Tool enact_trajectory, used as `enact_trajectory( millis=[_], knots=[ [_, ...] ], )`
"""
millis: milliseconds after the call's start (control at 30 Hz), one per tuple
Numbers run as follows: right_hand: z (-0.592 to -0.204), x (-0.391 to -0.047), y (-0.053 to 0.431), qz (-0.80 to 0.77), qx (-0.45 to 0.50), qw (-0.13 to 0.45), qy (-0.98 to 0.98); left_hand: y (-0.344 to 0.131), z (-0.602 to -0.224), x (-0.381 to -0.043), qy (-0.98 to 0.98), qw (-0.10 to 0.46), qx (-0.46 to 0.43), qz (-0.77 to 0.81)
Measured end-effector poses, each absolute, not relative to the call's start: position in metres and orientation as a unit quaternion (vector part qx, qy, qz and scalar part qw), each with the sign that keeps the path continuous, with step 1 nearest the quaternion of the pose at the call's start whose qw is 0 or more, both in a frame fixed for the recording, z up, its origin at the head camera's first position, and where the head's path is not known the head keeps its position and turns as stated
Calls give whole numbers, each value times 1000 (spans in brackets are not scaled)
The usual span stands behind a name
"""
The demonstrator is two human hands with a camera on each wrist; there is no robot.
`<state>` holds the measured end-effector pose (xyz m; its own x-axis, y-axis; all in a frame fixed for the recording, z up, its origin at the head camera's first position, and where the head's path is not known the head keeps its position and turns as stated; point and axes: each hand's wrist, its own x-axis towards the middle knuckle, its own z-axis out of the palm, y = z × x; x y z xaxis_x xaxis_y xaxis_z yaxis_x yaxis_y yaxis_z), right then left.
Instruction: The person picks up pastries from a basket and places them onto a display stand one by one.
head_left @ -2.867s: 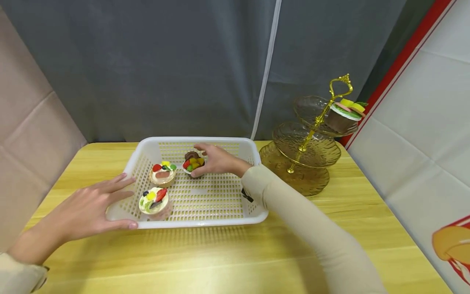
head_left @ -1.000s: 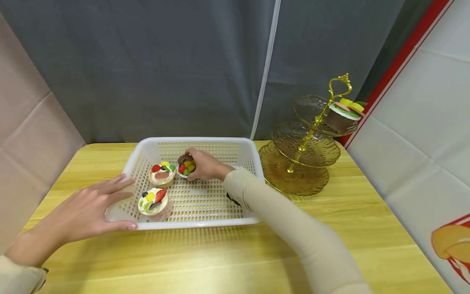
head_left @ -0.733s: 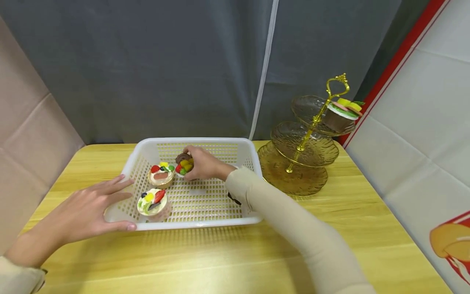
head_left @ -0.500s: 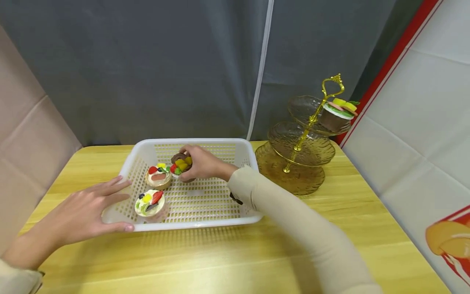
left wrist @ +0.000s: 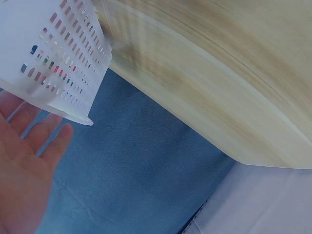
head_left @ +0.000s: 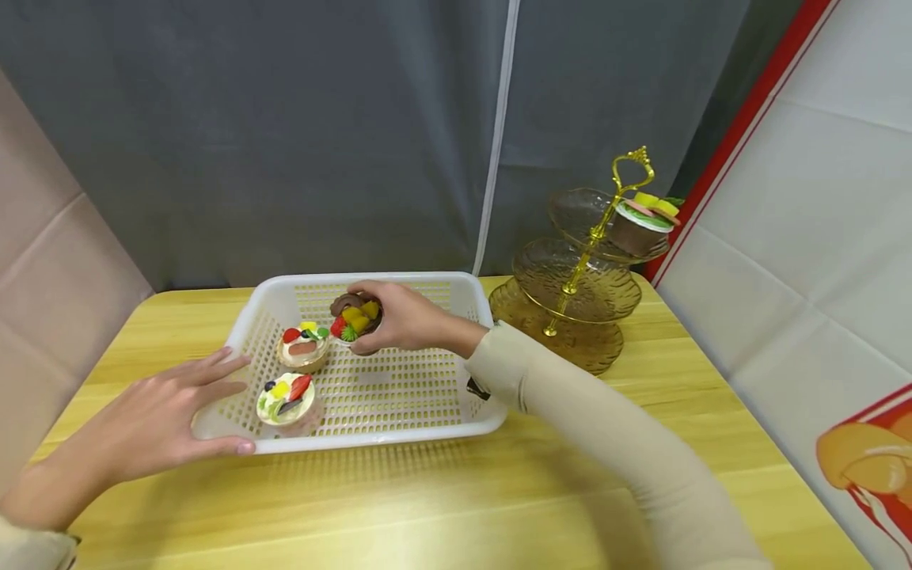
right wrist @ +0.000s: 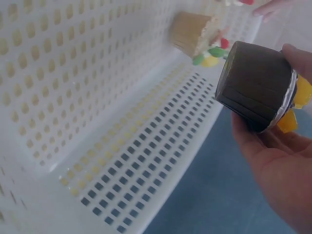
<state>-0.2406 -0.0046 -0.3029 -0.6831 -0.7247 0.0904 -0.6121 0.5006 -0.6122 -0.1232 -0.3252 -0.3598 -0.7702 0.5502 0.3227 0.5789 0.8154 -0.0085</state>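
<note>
Steadying the white plastic basket [head_left: 370,431] is done by the left hand [head_left: 153,423], its fingers spread flat against the perforated near-left corner. Inside, above the far half, a chocolate cupcake [head_left: 355,317] in a dark pleated paper cup is gripped by the right hand [head_left: 406,321]; it should be kept level and lifted clear of the two cream-topped cupcakes [head_left: 302,348]. Beyond on the wooden desk [head_left: 427,507], a ribbed glass tiered stand [head_left: 577,277] is seen.

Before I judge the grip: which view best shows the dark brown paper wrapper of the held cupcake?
The right wrist view: the dark brown paper wrapper fills the frame, gripped by the right hand. The head view shows mostly its fruit topping. The left wrist view shows none of it.
</note>
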Motion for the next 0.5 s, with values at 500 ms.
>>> enact_trajectory(
  millis=[500],
  knots=[
    [-266,-219,47,-348,-373,52,858,-325,-359,-122,-941,154,-299,-47]
  ],
)
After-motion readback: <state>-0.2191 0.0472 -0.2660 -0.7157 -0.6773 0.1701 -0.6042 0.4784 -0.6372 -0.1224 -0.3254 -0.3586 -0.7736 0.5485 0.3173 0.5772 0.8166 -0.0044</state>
